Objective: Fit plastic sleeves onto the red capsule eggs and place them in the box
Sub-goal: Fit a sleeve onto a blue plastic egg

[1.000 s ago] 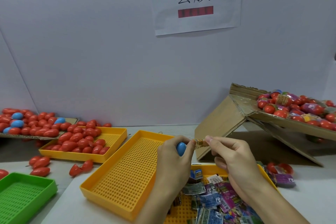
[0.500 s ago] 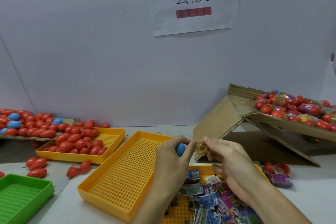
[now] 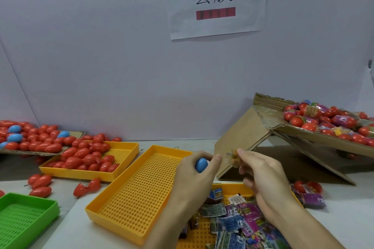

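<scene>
Holding a blue capsule egg (image 3: 201,164), my left hand (image 3: 195,176) has its fingers curled round the shell, with only the blue end showing between thumb and forefinger. Just right of that grip, my right hand (image 3: 261,174) pinches a small plastic sleeve (image 3: 232,156) between thumb and forefinger; the sleeve is blurred, and I cannot tell whether it touches the egg. Below both hands, a yellow tray (image 3: 228,187) holds a heap of loose printed sleeves (image 3: 238,222). Under and left of the left hand lies a perforated yellow tray (image 3: 139,194), and further left a green tray (image 3: 24,216). Beyond that, another yellow tray (image 3: 123,148) carries red capsule eggs (image 3: 85,159), with more red and a few blue ones on a cardboard sheet (image 3: 77,133) behind. Right of and beyond the right hand, a tilted cardboard box (image 3: 269,127) contains sleeved eggs (image 3: 327,121). A paper sign (image 3: 216,0) hangs on the wall behind.
</scene>
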Tool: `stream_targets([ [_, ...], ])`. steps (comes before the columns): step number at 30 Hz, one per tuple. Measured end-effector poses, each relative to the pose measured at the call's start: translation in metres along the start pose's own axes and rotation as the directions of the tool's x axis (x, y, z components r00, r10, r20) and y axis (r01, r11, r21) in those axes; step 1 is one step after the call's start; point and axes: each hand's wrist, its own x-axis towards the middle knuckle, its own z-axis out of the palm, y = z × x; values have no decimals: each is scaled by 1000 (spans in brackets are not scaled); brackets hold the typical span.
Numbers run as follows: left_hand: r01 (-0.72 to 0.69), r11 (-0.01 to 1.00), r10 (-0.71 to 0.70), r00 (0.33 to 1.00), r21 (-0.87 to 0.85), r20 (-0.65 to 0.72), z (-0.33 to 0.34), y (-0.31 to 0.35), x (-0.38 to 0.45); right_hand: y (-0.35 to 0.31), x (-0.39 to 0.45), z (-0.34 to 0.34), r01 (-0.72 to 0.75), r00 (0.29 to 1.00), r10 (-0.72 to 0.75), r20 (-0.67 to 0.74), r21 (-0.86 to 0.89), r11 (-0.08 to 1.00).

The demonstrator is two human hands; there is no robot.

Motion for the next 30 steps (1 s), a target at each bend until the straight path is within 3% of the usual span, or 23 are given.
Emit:
stream_targets([
  [3,264,929,-259,964,-261,53,-1,4,4,1,5,-7,13,983,-19,-185,-31,999],
  [5,321,926,-310,947,-197,88,-1,2,5,3,7,-7,50,979,-69,-191,-102,994],
  [10,181,983,-183,983,42,33,4,-5,1,7,2,0,127,984,-156,-86,-271,954],
  [14,67,995,-60,994,73,-96,1,-6,3,6,2,-1,159,980,-185,-71,-275,948],
  [21,25,1000,-25,1000,-7,-2,2,-4,1,6,4,0,239,970,-240,25,-244,940],
  [30,190,951,-173,981,-244,90,1,-3,4,6,4,-1,305,952,-287,108,-222,926],
])
